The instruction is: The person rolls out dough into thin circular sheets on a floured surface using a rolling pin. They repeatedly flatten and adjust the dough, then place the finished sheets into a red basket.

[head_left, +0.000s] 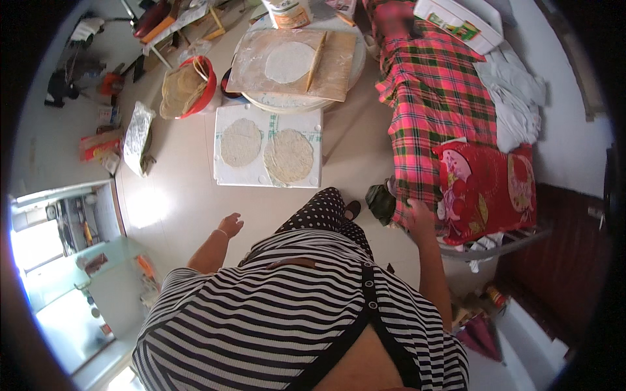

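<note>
My left hand [231, 225] hangs over the tiled floor with its fingers apart and nothing in it. My right hand [419, 215] is at the near end of a bed with a pink plaid cloth [420, 127]; whether it touches the cloth I cannot tell. Ahead, two flat dough rounds [241, 142] [288, 156] lie side by side on a white foam board [269, 182]. Beyond it, a wooden board [244, 58] on a round table holds another thin dough round [290, 62], with a wooden rolling pin [317, 61] along its right side.
A red basin [211, 80] heaped with flat rounds stands left of the table. A white bucket [288, 12] is at the table's far side. Along the right, the bed bears a red floral pillow [484, 190], a pale crumpled cloth [513, 97] and a white box [459, 22].
</note>
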Motion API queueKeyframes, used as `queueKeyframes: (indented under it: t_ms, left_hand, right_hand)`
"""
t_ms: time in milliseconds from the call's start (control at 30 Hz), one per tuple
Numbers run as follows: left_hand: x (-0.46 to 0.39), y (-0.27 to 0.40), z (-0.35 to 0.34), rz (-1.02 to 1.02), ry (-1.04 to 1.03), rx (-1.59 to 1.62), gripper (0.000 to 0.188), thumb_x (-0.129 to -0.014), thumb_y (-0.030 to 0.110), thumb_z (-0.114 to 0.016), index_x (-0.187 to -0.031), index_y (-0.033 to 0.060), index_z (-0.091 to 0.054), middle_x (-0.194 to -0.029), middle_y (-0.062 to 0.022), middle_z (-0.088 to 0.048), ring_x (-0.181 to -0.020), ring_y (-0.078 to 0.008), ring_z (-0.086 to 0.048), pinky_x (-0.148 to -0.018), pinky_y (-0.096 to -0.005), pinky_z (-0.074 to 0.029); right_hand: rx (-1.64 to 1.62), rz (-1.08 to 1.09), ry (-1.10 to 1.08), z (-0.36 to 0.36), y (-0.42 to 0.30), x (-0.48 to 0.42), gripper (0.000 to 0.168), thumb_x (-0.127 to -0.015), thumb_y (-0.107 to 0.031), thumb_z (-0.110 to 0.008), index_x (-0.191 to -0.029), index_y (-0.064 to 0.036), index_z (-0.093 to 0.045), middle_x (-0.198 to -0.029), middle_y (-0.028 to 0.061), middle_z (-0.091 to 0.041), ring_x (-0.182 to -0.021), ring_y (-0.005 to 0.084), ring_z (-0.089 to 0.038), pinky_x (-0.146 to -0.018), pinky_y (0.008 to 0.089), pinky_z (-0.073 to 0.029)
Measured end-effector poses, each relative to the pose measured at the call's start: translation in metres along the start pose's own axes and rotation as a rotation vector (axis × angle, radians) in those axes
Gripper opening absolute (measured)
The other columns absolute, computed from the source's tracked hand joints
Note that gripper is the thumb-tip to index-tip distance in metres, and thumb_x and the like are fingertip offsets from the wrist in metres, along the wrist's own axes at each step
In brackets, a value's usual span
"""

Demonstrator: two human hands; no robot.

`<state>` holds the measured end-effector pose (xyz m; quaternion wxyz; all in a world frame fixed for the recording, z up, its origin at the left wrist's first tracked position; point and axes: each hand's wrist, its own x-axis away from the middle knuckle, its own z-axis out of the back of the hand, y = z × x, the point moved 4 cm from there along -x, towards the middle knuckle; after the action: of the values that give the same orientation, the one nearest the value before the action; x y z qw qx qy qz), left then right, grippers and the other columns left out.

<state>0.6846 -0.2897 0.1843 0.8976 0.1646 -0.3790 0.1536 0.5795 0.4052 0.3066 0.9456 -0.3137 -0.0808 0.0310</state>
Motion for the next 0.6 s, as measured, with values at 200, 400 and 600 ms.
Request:
queueKeyframes:
  t_ms: [200, 400, 600]
  left_hand:
    - [-0.011, 0.043, -0.019, -0.01, 0.06, 0.022, 0.046, -0.091, 0.03, -0.064, -0.13, 0.0052, -0.061, -0.128, -0.0233, -0.065, -0.12, -0.041, -0.061, -0.105, -0.0485, -0.048]
    - [-0.127, 0.171, 0.013, -0.191, 0.317, 0.227, 0.042, -0.093, 0.025, -0.064, -0.129, 0.0041, -0.061, -0.126, -0.0237, -0.064, -0.12, -0.0413, -0.059, -0.105, -0.0483, -0.046]
    - [-0.263, 0.344, 0.106, -0.254, 0.359, 0.322, 0.04, -0.094, 0.028, -0.062, -0.129, 0.0071, -0.06, -0.13, -0.0165, -0.063, -0.119, -0.0393, -0.059, -0.101, -0.0477, -0.048]
  right_hand:
    - [0.092, 0.182, -0.199, 0.013, -0.015, -0.192, 0.038, -0.094, -0.014, -0.067, -0.129, -0.003, -0.058, -0.12, 0.019, -0.063, -0.11, 0.0396, -0.06, -0.094, 0.0483, -0.049]
    - [0.153, 0.543, -0.159, -0.038, -0.04, -0.377, 0.045, -0.089, -0.014, -0.072, -0.132, -0.007, -0.057, -0.122, 0.0128, -0.062, -0.117, 0.033, -0.058, -0.098, 0.0474, -0.046]
    - [0.27, 0.755, -0.152, -0.096, -0.082, -0.546, 0.059, -0.083, -0.011, -0.075, -0.138, -0.01, -0.052, -0.13, 0.0084, -0.058, -0.123, 0.0298, -0.054, -0.102, 0.0453, -0.043]
